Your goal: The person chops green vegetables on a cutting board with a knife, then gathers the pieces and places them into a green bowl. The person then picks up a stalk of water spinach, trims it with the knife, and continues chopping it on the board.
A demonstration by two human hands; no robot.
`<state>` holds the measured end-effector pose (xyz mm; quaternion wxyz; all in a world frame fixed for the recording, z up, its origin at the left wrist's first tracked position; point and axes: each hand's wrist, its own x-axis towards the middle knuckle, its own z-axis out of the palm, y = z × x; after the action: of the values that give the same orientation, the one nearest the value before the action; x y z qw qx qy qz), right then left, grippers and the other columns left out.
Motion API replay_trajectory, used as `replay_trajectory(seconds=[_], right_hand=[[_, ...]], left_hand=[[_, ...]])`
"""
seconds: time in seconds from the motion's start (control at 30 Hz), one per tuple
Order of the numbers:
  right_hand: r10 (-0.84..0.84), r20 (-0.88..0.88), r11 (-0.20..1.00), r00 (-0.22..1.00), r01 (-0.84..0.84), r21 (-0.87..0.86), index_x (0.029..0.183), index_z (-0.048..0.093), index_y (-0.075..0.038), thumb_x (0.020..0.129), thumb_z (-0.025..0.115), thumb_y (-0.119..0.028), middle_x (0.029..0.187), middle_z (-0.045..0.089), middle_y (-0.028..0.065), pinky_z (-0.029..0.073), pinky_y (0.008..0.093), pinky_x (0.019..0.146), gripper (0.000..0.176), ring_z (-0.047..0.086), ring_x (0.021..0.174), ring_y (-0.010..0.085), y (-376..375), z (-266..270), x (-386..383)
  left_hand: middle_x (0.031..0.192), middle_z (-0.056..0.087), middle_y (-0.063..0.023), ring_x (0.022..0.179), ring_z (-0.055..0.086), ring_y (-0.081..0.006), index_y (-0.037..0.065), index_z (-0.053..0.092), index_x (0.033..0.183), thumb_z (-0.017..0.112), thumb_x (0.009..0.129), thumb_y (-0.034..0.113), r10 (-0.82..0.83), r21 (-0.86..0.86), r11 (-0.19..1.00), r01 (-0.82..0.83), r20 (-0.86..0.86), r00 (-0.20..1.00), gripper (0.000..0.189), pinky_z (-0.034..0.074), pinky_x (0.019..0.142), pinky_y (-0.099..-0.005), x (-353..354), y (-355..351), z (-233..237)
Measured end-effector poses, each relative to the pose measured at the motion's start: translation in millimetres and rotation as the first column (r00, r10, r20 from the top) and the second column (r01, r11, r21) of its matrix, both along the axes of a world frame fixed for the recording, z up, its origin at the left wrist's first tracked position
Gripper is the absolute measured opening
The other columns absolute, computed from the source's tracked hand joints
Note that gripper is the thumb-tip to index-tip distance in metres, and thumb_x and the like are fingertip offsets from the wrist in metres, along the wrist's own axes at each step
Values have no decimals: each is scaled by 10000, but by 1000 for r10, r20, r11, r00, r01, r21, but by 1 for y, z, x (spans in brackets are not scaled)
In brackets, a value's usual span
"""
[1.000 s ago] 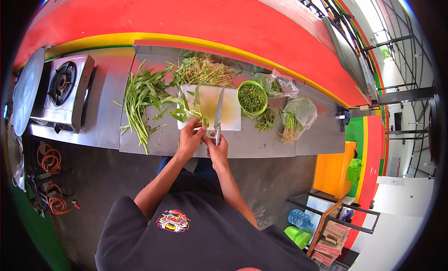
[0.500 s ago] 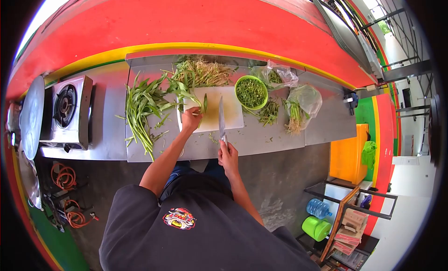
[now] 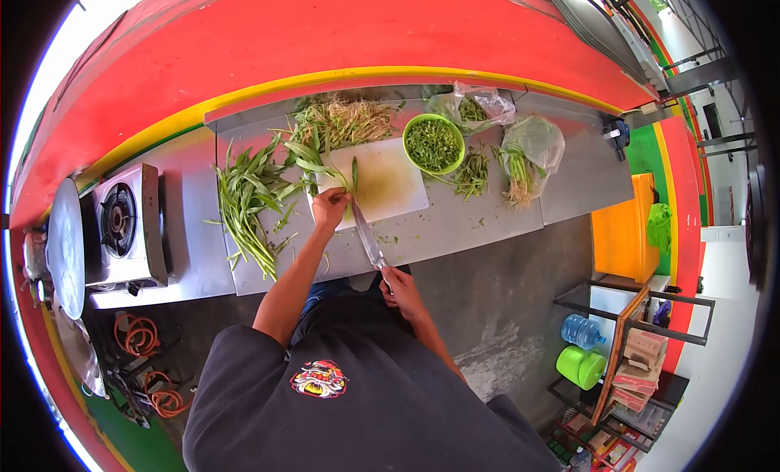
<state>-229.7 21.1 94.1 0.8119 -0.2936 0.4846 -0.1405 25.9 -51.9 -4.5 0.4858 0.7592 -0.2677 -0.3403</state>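
Observation:
My left hand (image 3: 329, 206) is closed at the left side of a white cutting board (image 3: 398, 197), pinching a leafy green stem (image 3: 317, 160). My right hand (image 3: 400, 291) grips the handle of a large kitchen knife (image 3: 368, 238). Its blade slants up and left, with the tip close to my left fingers. A bright green bowl (image 3: 433, 168) of chopped greens (image 3: 432, 141) overlaps the board's upper right corner. Long-stemmed leafy greens (image 3: 250, 188) lie left of the board, and a heap of rooty trimmings (image 3: 348, 121) lies behind it.
Clear plastic bags (image 3: 543, 145) and a bunch of rooted greens (image 3: 517, 175) sit to the right on the metal table (image 3: 487, 216). A gas stove (image 3: 128, 224) stands at the left. A red wall (image 3: 325, 41) runs behind. An orange container (image 3: 621, 236) is at the right.
The knife has swung from nearly upright over the board to a leftward slant, its tip now near my left hand. My right hand is lower. The camera view has shifted.

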Motion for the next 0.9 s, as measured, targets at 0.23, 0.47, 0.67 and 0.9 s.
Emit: replay_trajectory(seconds=[0.23,0.47,0.67,0.9], right_hand=[[13,-7,998,1000,-12,56,1269,612,-103,1035,551,-334,689,457,-42,237,189,414,335,332,475,16,0,-5,4],[86,-225,984,971,-118,-134,1047,614,-92,1022,563,-342,666,488,-40,257,200,410,256,357,474,22,1,-8,9],[72,-336,937,939,-179,-299,984,619,-76,1017,566,-328,655,513,-28,288,212,410,260,393,473,39,9,-12,15],[-49,-247,955,968,-27,-296,1021,618,-70,1015,584,-302,638,484,-35,265,217,402,234,372,457,30,11,-4,12]], left_hand=[[884,765,-115,788,735,-166,0,742,1036,782,816,144,26,-29,999,-26,0,1000,266,580,744,-294,0,1,-7],[877,760,-107,782,722,-156,-4,733,1033,772,819,126,17,-19,1000,-17,32,999,253,566,741,-289,-5,0,-3],[891,725,-56,819,686,-142,13,716,1075,731,900,145,21,-141,988,-68,-309,951,220,536,733,-281,10,-8,-24],[1053,683,-19,880,654,-125,59,648,1175,699,956,222,8,-106,984,-144,-777,629,278,546,759,-291,13,0,44]])
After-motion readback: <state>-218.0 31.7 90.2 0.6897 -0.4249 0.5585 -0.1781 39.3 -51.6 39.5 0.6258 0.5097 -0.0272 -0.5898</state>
